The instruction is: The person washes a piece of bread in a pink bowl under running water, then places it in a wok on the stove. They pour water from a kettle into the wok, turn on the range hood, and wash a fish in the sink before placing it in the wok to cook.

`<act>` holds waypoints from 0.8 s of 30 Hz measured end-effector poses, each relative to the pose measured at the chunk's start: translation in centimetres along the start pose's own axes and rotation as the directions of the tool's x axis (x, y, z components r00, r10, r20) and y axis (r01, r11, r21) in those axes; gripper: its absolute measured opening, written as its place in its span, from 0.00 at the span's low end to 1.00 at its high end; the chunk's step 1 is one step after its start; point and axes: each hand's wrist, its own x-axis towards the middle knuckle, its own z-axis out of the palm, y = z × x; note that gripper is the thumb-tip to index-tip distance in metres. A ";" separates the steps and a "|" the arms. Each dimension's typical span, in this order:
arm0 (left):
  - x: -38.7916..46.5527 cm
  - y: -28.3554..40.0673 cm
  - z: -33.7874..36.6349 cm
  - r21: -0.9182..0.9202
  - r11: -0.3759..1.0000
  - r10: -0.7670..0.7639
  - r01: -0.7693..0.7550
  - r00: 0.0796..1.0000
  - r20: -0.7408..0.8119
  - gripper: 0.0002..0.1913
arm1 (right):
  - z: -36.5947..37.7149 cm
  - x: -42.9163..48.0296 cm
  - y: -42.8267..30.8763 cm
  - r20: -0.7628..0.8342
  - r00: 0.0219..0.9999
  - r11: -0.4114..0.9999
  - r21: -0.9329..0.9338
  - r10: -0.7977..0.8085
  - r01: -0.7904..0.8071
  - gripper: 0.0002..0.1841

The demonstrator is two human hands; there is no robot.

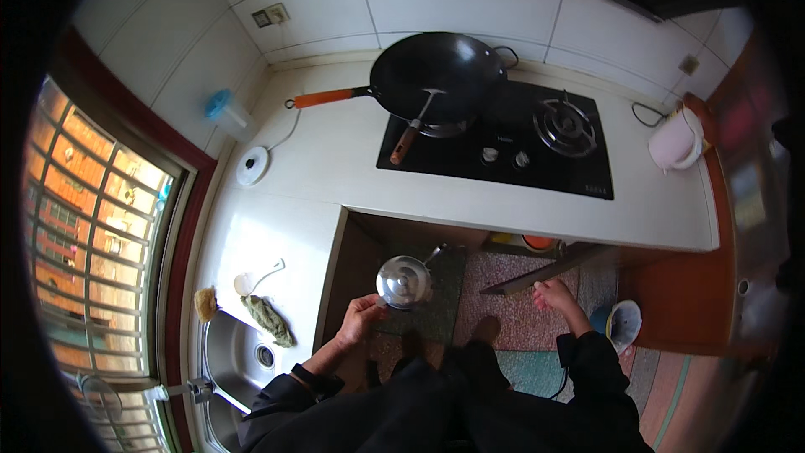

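My left hand (361, 322) grips the near-left rim of a shiny round metal vessel (404, 282), possibly a small pan. A short handle sticks up at its far right side. It hangs before the open cabinet under the counter. My right hand (555, 297) is loosely curled beside an open cabinet door (541, 272); whether it touches the door or has anything in its fingers is unclear. On the gas hob (427, 170) sits a black wok (434, 75) with an orange handle. A spatula (412, 132) with a wooden handle rests in the wok, its grip over the near rim.
A sink (236, 352) lies at left, with a green cloth (269, 321), a pale ladle (246, 283) and a sponge (205, 305) nearby. A white lid (253, 165) and a plastic jug (229, 114) stand farther back. A pink container (674, 141) is at right, a bucket (624, 326) below.
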 end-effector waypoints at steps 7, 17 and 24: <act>-3.6 7.7 -0.4 -0.015 0.958 0.276 -0.287 0.934 -0.227 0.07 | -0.2 -3.7 -21.1 0.103 0.728 0.727 -0.053 -0.678 0.684 0.10; -3.0 21.7 -3.6 0.294 0.870 0.470 -0.395 0.845 -0.254 0.12 | 8.9 -4.4 -43.0 0.311 0.297 -0.045 -0.755 -0.903 0.654 0.27; 1.9 29.1 -4.1 0.374 0.831 0.501 -0.412 0.847 -0.181 0.14 | 9.4 -2.6 -45.2 0.367 0.390 -0.178 -0.879 -0.844 0.442 0.08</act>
